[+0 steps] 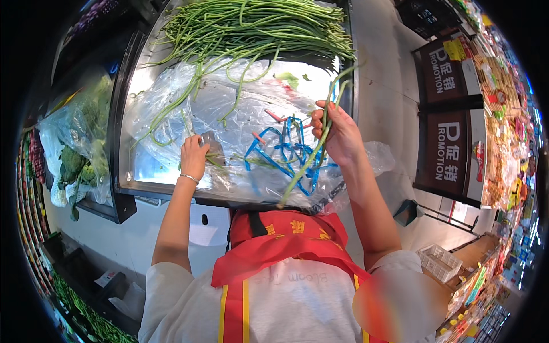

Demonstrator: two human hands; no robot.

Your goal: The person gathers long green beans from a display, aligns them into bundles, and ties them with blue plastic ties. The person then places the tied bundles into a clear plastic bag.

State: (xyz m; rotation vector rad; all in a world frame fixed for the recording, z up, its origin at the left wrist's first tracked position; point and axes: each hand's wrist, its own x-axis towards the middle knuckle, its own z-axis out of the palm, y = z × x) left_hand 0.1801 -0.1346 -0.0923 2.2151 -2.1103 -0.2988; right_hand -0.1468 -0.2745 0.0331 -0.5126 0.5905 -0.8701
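Note:
In my right hand (pixel 338 132), raised over the right side of the metal display tray (pixel 121 166), are a few long green beans (pixel 311 160), pinched between thumb and fingers and slanting down toward the tray's front edge. My left hand (pixel 193 160) is low over the front left of the tray, fingers curled. A small grey flat piece (pixel 214 142) shows at its fingertips, and short bits of green stem lie beside it; what the fingers hold is unclear. Between the hands lie loops of blue tape (pixel 291 150) on crumpled clear plastic (pixel 220 94).
A thick pile of long beans (pixel 257 28) fills the tray's far end, some trailing forward. Left of the tray stands a crate with bagged broccoli (pixel 71 166). Dark promotion bins (pixel 449 151) line the right, near a white plastic basket (pixel 439 262).

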